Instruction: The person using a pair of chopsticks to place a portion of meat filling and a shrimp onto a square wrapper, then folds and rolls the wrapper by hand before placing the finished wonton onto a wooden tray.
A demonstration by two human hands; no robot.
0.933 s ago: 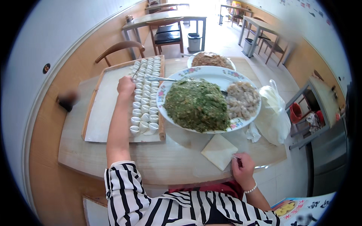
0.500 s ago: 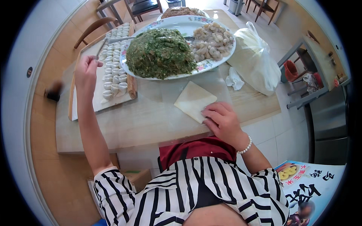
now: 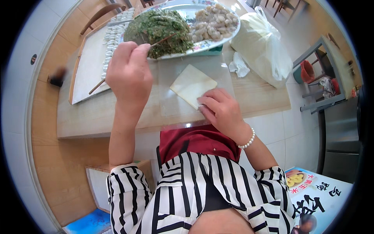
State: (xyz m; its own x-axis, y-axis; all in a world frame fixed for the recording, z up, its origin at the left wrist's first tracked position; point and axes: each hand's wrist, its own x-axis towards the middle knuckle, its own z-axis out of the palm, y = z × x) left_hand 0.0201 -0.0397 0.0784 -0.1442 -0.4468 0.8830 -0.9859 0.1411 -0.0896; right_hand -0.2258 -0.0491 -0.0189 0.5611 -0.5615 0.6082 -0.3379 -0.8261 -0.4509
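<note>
Left grip: the left hand (image 3: 129,74) is closed around a thin wooden stick (image 3: 128,62), fingers curled together on its middle; one end reaches into the green filling, the other trails back over the board.
Right grip: the right hand (image 3: 223,110) lies flat, fingers pressing the near corner of the wrapper stack (image 3: 193,85); nothing is clamped, the fingers lie together on top.
Wrapper stack: pale square sheets, lying on the table (image 3: 257,97) just in front of the body, on a clear sheet; judged to be kept within reach of the pressing hand.
Filling: a mound of chopped green filling (image 3: 161,27) on a large patterned plate (image 3: 218,41), with pale shrimp pieces (image 3: 212,21) beside it on the same plate.
Board: a wooden tray (image 3: 83,74) at left carries rows of finished white dumplings (image 3: 113,37), set apart from the plate.
Packages: a full whitish plastic bag (image 3: 261,46) stands right of the plate; a crumpled tissue (image 3: 238,67) lies near it.
Signs: a printed poster (image 3: 315,195), white with blue and yellow parts, lies low at right.
</note>
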